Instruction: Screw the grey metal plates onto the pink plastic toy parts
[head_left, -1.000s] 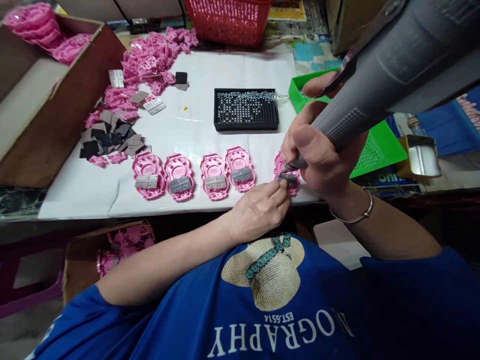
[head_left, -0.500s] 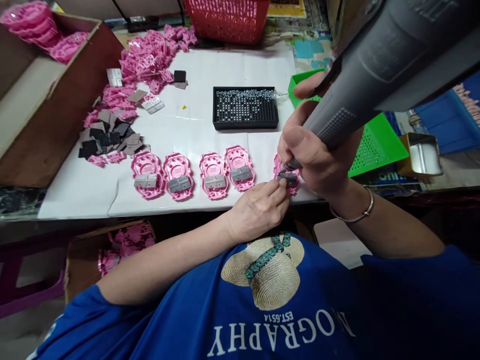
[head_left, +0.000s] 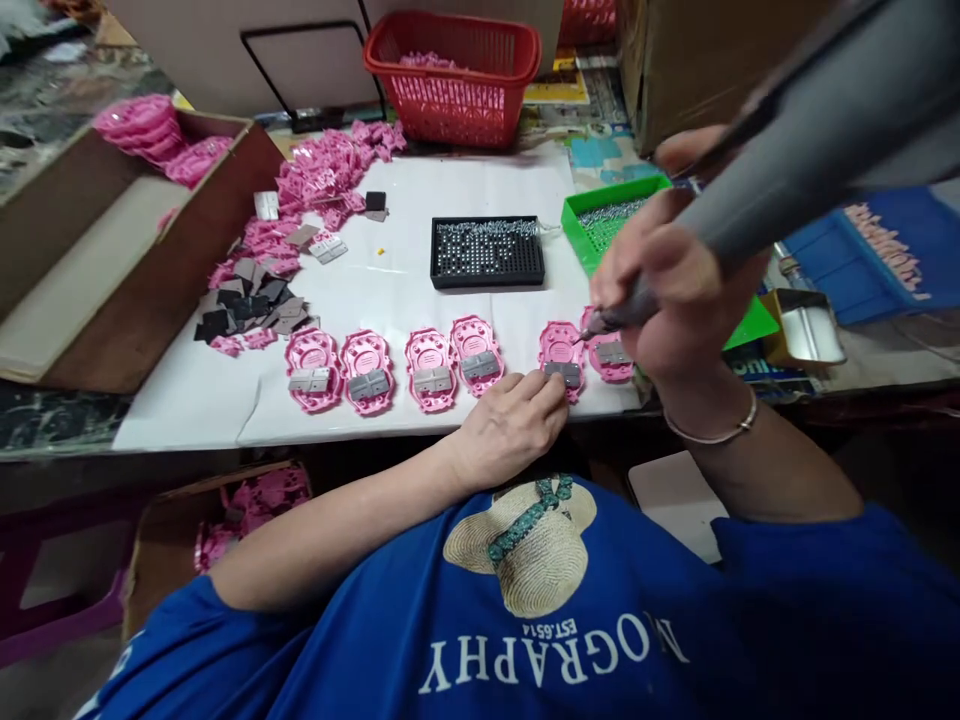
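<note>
My right hand (head_left: 675,290) is closed round a grey electric screwdriver (head_left: 795,150), its tip just above a pink plastic part with a grey plate (head_left: 561,358) near the white sheet's front edge. My left hand (head_left: 514,425) rests at the table edge, fingertips pressing on that part's grey plate. Another pink part (head_left: 611,355) lies just right of it, partly under my right hand. Several more pink parts with grey plates, such as the leftmost one (head_left: 313,370), sit in a row to the left.
A black screw tray (head_left: 487,252) stands mid-table and a green tray (head_left: 615,215) of screws to its right. Loose pink parts (head_left: 322,175) and dark plates (head_left: 247,305) lie at the left by a cardboard box (head_left: 97,250). A red basket (head_left: 454,75) stands at the back.
The view has tilted up and shifted. My right hand has lifted the screwdriver tip slightly; a second pink part now shows to the right. My left hand stays on the same part.
</note>
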